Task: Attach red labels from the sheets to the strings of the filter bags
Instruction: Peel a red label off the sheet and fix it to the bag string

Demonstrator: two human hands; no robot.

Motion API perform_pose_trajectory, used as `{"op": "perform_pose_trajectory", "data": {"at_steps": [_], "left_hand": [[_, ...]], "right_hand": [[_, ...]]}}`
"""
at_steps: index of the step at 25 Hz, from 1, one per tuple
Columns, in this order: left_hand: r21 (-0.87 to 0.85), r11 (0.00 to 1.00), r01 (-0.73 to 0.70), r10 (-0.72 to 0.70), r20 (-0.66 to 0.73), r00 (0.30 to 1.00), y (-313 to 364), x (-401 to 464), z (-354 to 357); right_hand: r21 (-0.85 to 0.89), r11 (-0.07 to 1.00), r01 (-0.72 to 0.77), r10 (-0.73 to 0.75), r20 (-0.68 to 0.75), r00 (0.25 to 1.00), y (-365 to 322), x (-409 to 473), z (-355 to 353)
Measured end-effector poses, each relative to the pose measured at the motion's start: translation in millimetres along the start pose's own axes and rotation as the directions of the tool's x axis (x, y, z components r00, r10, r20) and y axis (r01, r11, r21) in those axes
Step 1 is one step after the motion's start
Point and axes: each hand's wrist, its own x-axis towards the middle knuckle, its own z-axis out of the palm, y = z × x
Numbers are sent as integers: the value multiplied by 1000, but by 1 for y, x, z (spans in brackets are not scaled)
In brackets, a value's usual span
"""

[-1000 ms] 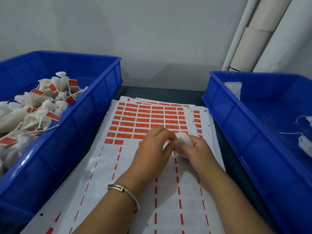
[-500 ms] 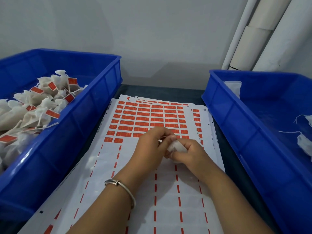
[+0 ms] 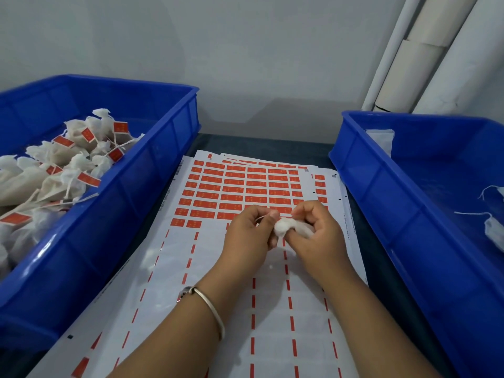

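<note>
Writing: red rectangular labels (image 3: pixel 240 190) on the white label sheets (image 3: pixel 174 263) carry pale print, too small to read; small black marks along the sheet edges, also illegible. Sheets lie stacked at centre frame on the dark surface (image 3: pixel 261 144); upper rows still hold labels, lower rows show only red dashes.

Containers: blue plastic bin at left of frame (image 3: pixel 141 170) holds a heap of white filter bags with red labels on their strings (image 3: pixel 68 165). Blue plastic bin at right of frame (image 3: pixel 381 203) holds a few unlabelled white filter bags with loose strings (image 3: pixel 493 227).

Hands, centre frame above the sheets: right hand (image 3: pixel 313 236), fingers curled round a small white filter bag (image 3: pixel 285 227). Left hand (image 3: pixel 248 236), silver bangle (image 3: pixel 210 309) on the wrist, thumb and forefinger pinching the bag's thin white string (image 3: pixel 261 218). Whether a label is on this string cannot be told

White pipes (image 3: pixel 417 55) at upper right against the wall
</note>
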Motion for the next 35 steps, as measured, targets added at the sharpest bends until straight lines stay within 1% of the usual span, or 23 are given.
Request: {"op": "perform_pose_trajectory", "data": {"at_steps": [2,4,7,9,10,13,15,17,19,21,22,24,29,31,32,33,34,35], "left_hand": [[-4,999,37,-37,29,999,-1,-2,2],[-29,997,76,-75,28,997,-2,-2,4],[-122,974,191,-188,31,982,-1,0,4],[-126,963,237,-234,36,972,-1,0,4],[-106,967,233,-231,31,972,-1,-1,4],[-30,986,165,-166,-33,986,2,-2,4],[-8,994,107,-107,-99,989,4,-3,3],[41,999,20,-14,-142,990,5,-6,2],[159,983,-92,111,-115,987,4,-8,3],[290,942,-167,184,-32,982,2,-8,4],[331,927,-177,189,-6,982,1,-8,5],[346,923,-167,174,12,985,1,-6,4],[331,935,-127,157,-67,985,3,-2,1],[328,940,-97,133,-90,987,0,1,0],[329,941,-84,119,-90,989,-2,3,0],[331,941,-69,103,-88,991,-4,5,1],[334,941,-54,88,-87,992,-5,6,1],[335,941,-40,74,-88,993,-7,6,2]], "right_hand": [[-31,999,12,-13,-47,999,0,1,-1],[-87,995,39,-45,-65,997,0,0,-2],[-123,989,84,-91,-57,994,-1,-2,0],[-121,990,74,-80,-42,996,-2,-1,0],[-130,990,58,-64,-37,997,-2,0,0],[-130,991,-13,8,-38,999,-2,1,0],[-86,994,-68,64,-57,996,-4,0,1],[-38,992,-122,119,-84,989,-4,0,1],[-16,990,-143,141,-92,986,-4,1,1],[-23,989,-147,145,-95,985,-3,2,1],[-26,988,-153,150,-99,984,-3,2,1],[-12,983,-182,180,-91,979,-3,2,2],[97,948,-304,300,54,952,-8,2,5],[192,890,-413,394,129,910,-7,3,6],[296,825,-481,442,190,877,-6,5,5],[424,724,-544,473,269,839,-6,6,4],[538,599,-593,478,354,804,-6,6,2],[610,484,-628,466,427,775,-7,6,1]]}}
